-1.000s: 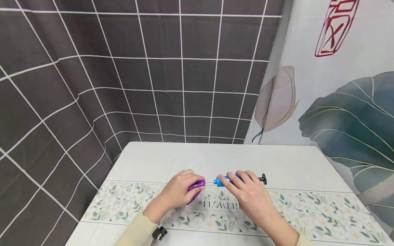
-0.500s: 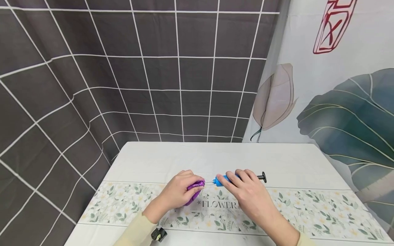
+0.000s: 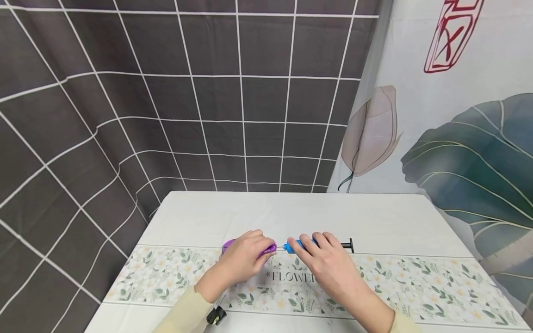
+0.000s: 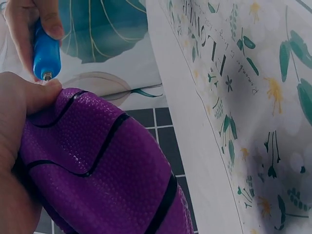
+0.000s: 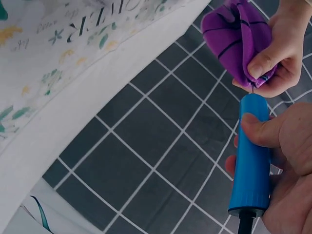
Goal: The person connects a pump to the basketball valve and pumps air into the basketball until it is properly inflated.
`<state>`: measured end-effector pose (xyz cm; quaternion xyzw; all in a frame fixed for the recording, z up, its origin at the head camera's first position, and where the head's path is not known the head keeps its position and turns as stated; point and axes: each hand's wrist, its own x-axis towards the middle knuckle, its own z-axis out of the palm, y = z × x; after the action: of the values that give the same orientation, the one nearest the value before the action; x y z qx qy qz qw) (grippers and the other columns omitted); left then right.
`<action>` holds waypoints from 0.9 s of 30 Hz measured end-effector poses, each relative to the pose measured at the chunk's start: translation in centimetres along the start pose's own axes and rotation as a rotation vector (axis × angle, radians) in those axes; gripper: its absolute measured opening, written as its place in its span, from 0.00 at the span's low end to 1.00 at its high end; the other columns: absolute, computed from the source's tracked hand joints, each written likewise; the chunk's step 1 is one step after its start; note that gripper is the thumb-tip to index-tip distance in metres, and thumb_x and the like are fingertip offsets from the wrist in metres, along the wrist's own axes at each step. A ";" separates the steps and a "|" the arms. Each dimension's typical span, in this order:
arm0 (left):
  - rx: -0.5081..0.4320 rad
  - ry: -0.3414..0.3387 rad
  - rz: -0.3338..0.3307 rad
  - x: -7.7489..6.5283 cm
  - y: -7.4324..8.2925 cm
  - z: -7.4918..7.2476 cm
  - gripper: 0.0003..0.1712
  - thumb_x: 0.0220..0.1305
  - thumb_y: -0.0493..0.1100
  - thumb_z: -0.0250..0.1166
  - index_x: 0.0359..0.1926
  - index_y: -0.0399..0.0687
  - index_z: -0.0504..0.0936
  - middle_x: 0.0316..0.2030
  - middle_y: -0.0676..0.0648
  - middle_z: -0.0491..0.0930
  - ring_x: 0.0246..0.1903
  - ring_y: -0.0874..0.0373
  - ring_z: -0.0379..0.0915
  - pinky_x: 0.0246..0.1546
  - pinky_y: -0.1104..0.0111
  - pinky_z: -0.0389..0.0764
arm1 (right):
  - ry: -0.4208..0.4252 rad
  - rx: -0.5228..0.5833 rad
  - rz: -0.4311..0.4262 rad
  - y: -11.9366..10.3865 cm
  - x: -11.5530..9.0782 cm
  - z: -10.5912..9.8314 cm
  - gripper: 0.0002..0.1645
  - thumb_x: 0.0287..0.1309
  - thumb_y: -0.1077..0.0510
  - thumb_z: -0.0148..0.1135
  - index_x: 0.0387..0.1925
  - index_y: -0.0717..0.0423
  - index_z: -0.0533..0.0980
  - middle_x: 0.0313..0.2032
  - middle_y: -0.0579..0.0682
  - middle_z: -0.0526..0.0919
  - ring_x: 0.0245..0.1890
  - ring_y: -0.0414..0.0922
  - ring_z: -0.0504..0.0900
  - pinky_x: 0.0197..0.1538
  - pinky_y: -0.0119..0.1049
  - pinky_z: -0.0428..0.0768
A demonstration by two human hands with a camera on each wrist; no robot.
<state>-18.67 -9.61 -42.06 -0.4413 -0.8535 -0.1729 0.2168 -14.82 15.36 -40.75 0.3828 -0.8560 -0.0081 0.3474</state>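
A deflated purple ball [image 4: 105, 161] with black lines and a pebbled skin is folded in on itself. My left hand [image 3: 239, 259] pinches its edge between thumb and fingers. My right hand [image 3: 331, 263] grips the barrel of a blue hand pump [image 5: 252, 156], whose black handle [image 3: 349, 245] sticks out to the right. From the pump's tip a thin metal needle [image 5: 252, 89] runs to the ball's pinched edge. Only a short length of needle shows; its end is hidden at the ball and the left fingers. Both hands are above the table.
A small black object [image 3: 216, 316] lies by the left sleeve near the table's front. The white table [image 3: 291, 212] has a floral printed band. Dark gridded cloth [image 3: 266, 101] hangs behind, and a patterned white curtain [image 3: 416, 175] at the right.
The right hand and pump have shifted left, so less needle shows between pump and ball. Part of the ball now shows left of the left hand instead of hanging below it.
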 end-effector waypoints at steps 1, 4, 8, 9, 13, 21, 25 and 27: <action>0.005 -0.001 0.002 0.0 0.0 0.0 0.07 0.64 0.42 0.70 0.42 0.46 0.84 0.31 0.55 0.82 0.31 0.63 0.71 0.37 0.73 0.77 | 0.004 0.008 0.002 0.0 0.0 0.1 0.30 0.60 0.69 0.39 0.57 0.54 0.79 0.44 0.52 0.80 0.38 0.54 0.77 0.43 0.47 0.79; 0.014 -0.005 0.006 0.1 0.1 0.0 0.07 0.64 0.42 0.70 0.41 0.45 0.84 0.31 0.55 0.82 0.31 0.62 0.70 0.36 0.73 0.76 | 0.005 0.033 0.012 -0.1 -0.1 0.3 0.31 0.59 0.70 0.40 0.57 0.53 0.79 0.44 0.51 0.80 0.37 0.54 0.77 0.43 0.47 0.78; 0.024 -0.009 0.011 0.1 0.2 0.0 0.07 0.64 0.42 0.70 0.41 0.46 0.84 0.30 0.55 0.82 0.30 0.63 0.69 0.35 0.73 0.76 | 0.002 0.046 0.015 -0.1 -0.3 0.5 0.33 0.51 0.74 0.47 0.58 0.53 0.79 0.44 0.50 0.80 0.37 0.54 0.76 0.44 0.47 0.78; 0.026 -0.008 0.015 0.1 0.2 0.0 0.07 0.64 0.42 0.70 0.41 0.46 0.84 0.30 0.56 0.82 0.30 0.63 0.69 0.35 0.73 0.76 | 0.001 0.047 0.014 -0.2 -0.3 0.6 0.35 0.48 0.74 0.50 0.58 0.53 0.80 0.44 0.50 0.80 0.37 0.54 0.76 0.44 0.47 0.78; 0.034 0.001 0.033 0.1 0.4 0.2 0.07 0.63 0.42 0.71 0.40 0.45 0.84 0.30 0.55 0.82 0.30 0.63 0.69 0.35 0.73 0.76 | 0.003 0.047 0.017 -0.4 -0.4 0.8 0.37 0.41 0.76 0.58 0.57 0.53 0.80 0.45 0.51 0.81 0.37 0.54 0.77 0.43 0.47 0.79; 0.037 -0.002 0.039 0.1 0.6 0.4 0.07 0.62 0.42 0.72 0.39 0.45 0.84 0.29 0.56 0.81 0.30 0.63 0.68 0.36 0.73 0.76 | 0.002 0.045 0.026 -0.8 -0.5 1.2 0.37 0.41 0.74 0.63 0.58 0.51 0.80 0.45 0.49 0.82 0.37 0.54 0.78 0.44 0.47 0.79; 0.046 -0.007 0.040 0.0 0.7 0.3 0.08 0.63 0.43 0.72 0.39 0.45 0.84 0.28 0.56 0.81 0.29 0.63 0.68 0.36 0.73 0.76 | -0.014 0.049 0.038 -1.0 -0.5 1.2 0.39 0.39 0.73 0.70 0.58 0.50 0.80 0.45 0.48 0.82 0.38 0.53 0.78 0.45 0.47 0.79; 0.060 -0.019 0.030 -0.1 0.7 0.3 0.08 0.63 0.44 0.71 0.40 0.46 0.85 0.29 0.56 0.82 0.29 0.63 0.69 0.36 0.73 0.76 | -0.026 0.057 0.049 -1.2 -0.5 1.3 0.41 0.37 0.72 0.73 0.59 0.49 0.80 0.46 0.47 0.83 0.38 0.52 0.78 0.46 0.47 0.79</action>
<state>-18.09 -9.12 -42.27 -0.4491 -0.8534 -0.1400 0.2244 -14.58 14.58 -42.34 0.3715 -0.8694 0.0200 0.3252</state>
